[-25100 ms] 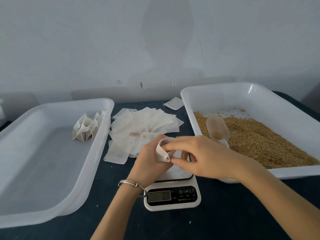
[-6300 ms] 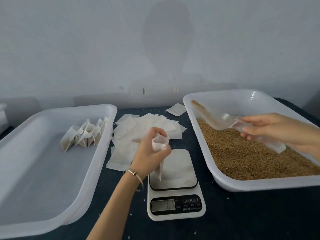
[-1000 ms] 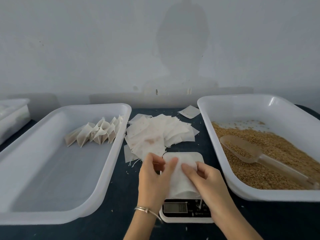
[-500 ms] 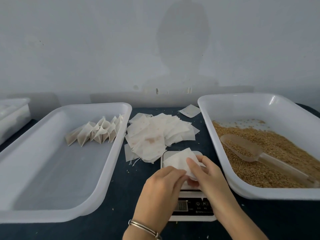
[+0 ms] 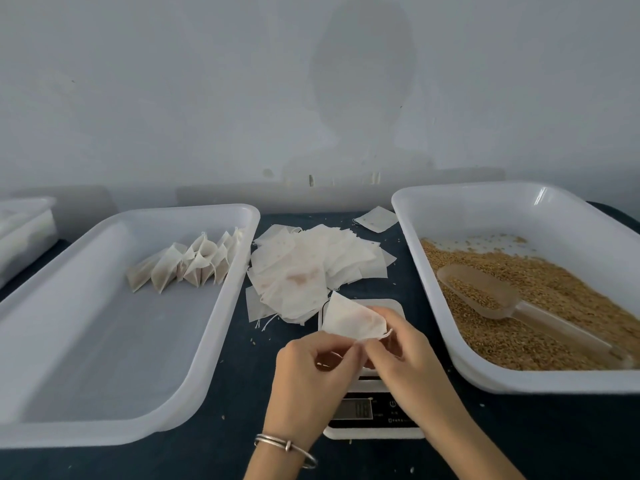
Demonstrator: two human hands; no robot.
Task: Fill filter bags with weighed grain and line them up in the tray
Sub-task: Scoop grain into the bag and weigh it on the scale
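Note:
A white filter bag (image 5: 349, 318) is held just above the small kitchen scale (image 5: 374, 410). My left hand (image 5: 308, 379) and my right hand (image 5: 405, 358) both pinch its near edge, where a thin drawstring shows. Several filled bags (image 5: 194, 263) stand in a row at the far right of the left tray (image 5: 104, 341). A heap of flat empty bags (image 5: 311, 268) lies between the trays. The right tray (image 5: 519, 209) holds brown grain (image 5: 554, 306) with a clear plastic scoop (image 5: 485, 292) lying on it.
One loose empty bag (image 5: 375, 219) lies near the wall. Part of another white container (image 5: 20, 233) shows at the far left edge. Stray grains dot the dark tabletop (image 5: 554, 445) around the scale.
The bag has been raised off the scale plate and turned, its corner now pointing away. Both hands have moved to pinch its near edge. The scoop still lies in the grain.

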